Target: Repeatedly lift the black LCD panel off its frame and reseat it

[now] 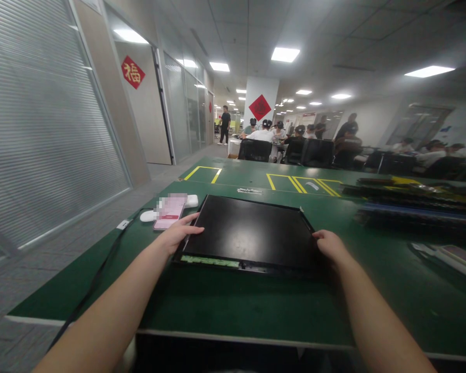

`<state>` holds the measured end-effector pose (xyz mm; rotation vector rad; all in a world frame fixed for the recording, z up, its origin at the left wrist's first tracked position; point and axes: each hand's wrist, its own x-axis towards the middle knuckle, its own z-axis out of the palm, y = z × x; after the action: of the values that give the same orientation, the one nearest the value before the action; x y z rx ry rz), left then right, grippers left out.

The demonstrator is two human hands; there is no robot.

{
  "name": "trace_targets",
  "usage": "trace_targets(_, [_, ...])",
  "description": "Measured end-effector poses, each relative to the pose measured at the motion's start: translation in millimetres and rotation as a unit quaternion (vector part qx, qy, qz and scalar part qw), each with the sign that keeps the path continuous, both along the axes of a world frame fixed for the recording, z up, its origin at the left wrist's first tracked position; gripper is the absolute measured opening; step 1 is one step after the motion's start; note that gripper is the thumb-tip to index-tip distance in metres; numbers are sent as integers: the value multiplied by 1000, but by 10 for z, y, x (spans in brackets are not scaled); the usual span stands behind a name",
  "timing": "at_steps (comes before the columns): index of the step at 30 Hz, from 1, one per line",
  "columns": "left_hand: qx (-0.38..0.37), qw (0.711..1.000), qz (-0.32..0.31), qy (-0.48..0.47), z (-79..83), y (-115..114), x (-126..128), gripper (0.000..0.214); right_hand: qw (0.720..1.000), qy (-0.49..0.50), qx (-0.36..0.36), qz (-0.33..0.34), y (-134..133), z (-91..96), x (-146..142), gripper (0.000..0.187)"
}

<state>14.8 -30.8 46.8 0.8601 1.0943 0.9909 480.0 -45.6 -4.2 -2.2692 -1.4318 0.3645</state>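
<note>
A black LCD panel with a thin dark frame is in front of me at the middle of the green table. Along its near edge, on the left, a strip of green circuit board shows. My left hand grips the panel's left edge, fingers over the front and the underside hidden. At the right edge, my right hand is closed on the panel, thumb and finger pinching its rim. Whether the panel rests fully on the table or is slightly raised, I cannot tell.
On the left lie a pink-screened phone, a white mouse-like object and a black cable. Dark flat parts are stacked at the right, near a framed device. Yellow tape marks the table's far side; people sit beyond.
</note>
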Motion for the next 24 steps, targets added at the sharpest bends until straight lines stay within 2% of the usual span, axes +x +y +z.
trace_targets(8, [20, 999, 34, -22, -6, -32, 28, 90, 1000, -5, 7, 2, -8, 12, 18, 40])
trace_targets(17, [47, 998, 19, -32, 15, -49, 37, 83, 1000, 5, 11, 7, 16, -22, 63, 32])
trace_targets(24, [48, 998, 11, -40, 14, -50, 32, 87, 1000, -1, 7, 2, -12, 6, 48, 36])
